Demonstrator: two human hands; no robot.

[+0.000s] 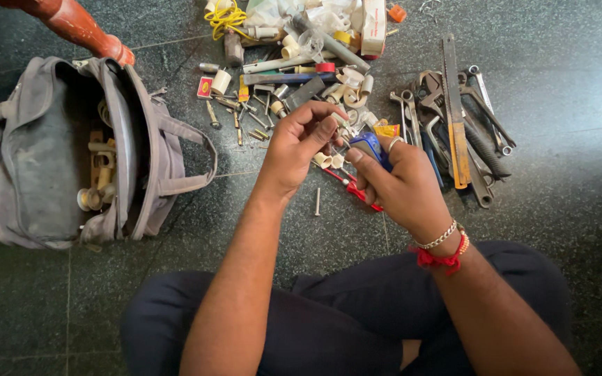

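Note:
I sit cross-legged on a dark stone floor. My left hand (302,143) is raised with its fingers pinched on a small pale part that I cannot make out. My right hand (396,182) grips a blue tool (368,146) held close against the left fingertips. A ring and bracelets are on the right hand and wrist. Under the hands lie a red-handled screwdriver (357,191), a loose screw (318,201) and small white pipe fittings (323,160).
An open grey tool bag (43,160) with fittings inside lies at the left. Spanners, a file and pliers (454,111) are piled at the right. Pipes, fittings, yellow wire (226,17) and boxes lie at the top. A wooden furniture leg (81,28) stands top left.

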